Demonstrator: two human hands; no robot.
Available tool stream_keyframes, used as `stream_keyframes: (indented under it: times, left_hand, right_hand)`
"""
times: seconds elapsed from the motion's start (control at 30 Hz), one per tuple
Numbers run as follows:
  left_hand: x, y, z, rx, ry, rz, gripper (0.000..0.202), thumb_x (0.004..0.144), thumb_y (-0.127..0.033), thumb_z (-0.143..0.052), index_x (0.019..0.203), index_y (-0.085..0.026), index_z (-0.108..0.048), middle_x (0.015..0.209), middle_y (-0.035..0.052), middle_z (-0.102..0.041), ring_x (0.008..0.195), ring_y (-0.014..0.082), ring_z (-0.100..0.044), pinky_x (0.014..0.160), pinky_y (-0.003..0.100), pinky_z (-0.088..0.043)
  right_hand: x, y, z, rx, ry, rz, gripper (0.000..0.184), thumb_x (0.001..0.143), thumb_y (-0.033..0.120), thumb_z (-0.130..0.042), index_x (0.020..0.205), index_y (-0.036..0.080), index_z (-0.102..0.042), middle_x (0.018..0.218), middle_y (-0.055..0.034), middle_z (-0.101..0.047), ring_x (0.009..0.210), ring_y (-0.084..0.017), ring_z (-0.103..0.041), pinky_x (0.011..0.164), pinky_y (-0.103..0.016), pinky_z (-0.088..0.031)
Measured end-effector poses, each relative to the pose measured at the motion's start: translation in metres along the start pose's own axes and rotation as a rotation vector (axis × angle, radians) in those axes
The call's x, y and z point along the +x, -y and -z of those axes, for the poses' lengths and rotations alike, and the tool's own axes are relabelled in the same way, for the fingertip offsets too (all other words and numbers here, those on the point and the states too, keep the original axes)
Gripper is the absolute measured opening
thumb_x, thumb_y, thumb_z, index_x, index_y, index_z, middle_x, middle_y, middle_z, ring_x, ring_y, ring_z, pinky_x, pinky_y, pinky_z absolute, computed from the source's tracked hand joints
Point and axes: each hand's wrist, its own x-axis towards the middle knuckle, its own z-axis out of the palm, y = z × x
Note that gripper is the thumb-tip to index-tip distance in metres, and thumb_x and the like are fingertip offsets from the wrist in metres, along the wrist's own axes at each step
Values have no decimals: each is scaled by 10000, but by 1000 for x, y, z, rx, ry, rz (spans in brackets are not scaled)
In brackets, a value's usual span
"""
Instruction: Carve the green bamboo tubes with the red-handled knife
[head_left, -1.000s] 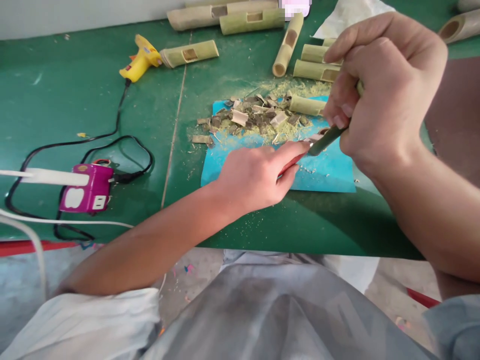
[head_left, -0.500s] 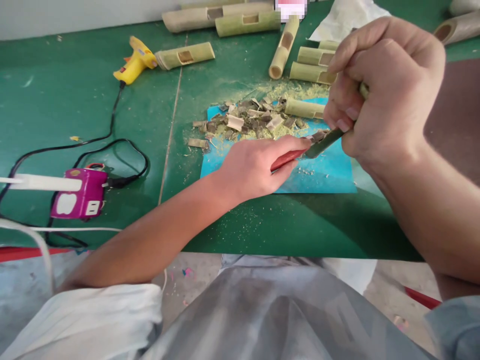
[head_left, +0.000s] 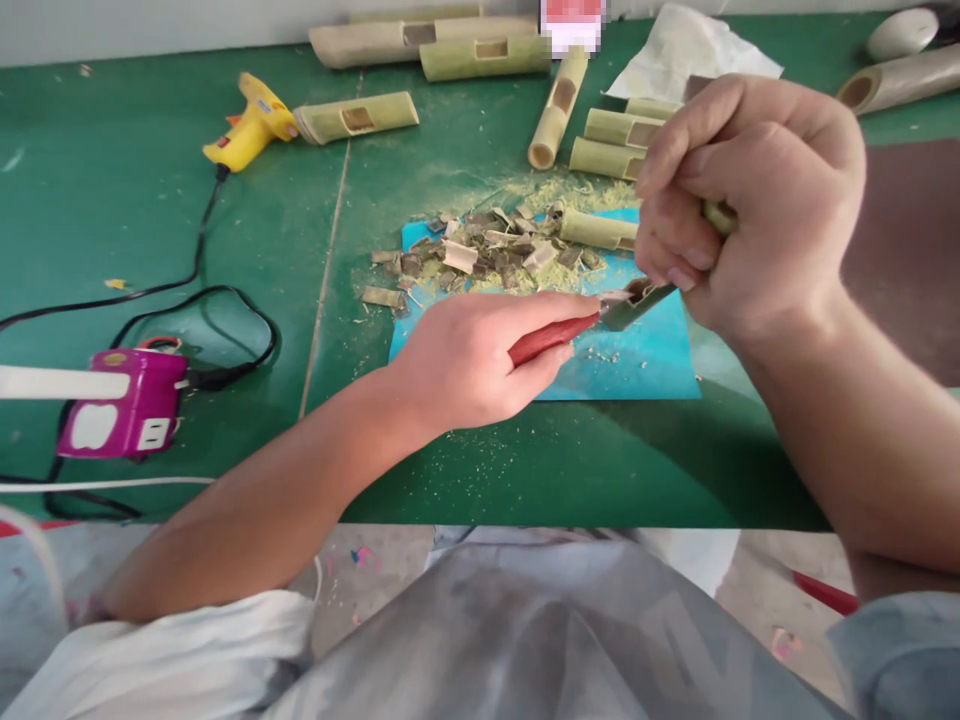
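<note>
My left hand point(head_left: 480, 355) is closed around a red-handled knife point(head_left: 551, 338), index finger laid along the top. The blade meets the lower end of a bamboo piece point(head_left: 649, 293). My right hand point(head_left: 750, 195) is wrapped round that bamboo piece, holding it tilted above a blue mat point(head_left: 637, 360); most of the piece is hidden in the fist. A heap of bamboo chips and sawdust point(head_left: 487, 255) lies on the mat's far side, beside a short bamboo tube point(head_left: 596, 229).
Several cut bamboo tubes point(head_left: 484, 57) lie at the back of the green table point(head_left: 150, 230). A yellow glue gun point(head_left: 247, 128) with black cord sits back left. A purple power strip point(head_left: 120, 415) is near the left front edge. White paper point(head_left: 686, 50) lies back right.
The view has shifted slightly. My left hand has slid back along the knife, baring more of the red handle, and the right hand with the bamboo piece has dropped a little.
</note>
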Motion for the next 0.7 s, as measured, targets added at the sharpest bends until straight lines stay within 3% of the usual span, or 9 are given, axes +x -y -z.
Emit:
stream_keyframes:
  times: [0.17, 0.4, 0.7]
  left_hand:
    - [-2, 0, 1, -25, -6, 3, 369, 926, -194, -604, 1284, -235, -682, 1246, 12, -746, 1118, 184, -737, 977, 267, -605]
    - [3, 2, -13, -33, -76, 37, 376, 893, -148, -626, 1257, -213, -692, 1226, 15, -757, 1088, 175, -746, 971, 261, -603]
    - [12, 5, -18, -54, -89, 59, 329, 884, -199, -648, 1207, -217, -710, 1197, 23, -765, 1065, 200, -744, 1012, 331, -581]
  right_hand:
    - [3, -1, 2, 11, 38, -22, 236, 734, 68, -524, 648, 239, -661, 406, 58, -381, 319, -117, -272, 348, -350, -211]
    - [3, 1, 7, 22, 97, -7, 282, 725, 33, -427, 650, 216, -630, 424, 83, -392, 333, -85, -257, 347, -306, -203]
    - [8, 3, 10, 28, 189, -45, 275, 666, 34, -402, 593, 218, -592, 433, 69, -371, 341, -69, -285, 349, -288, -204]
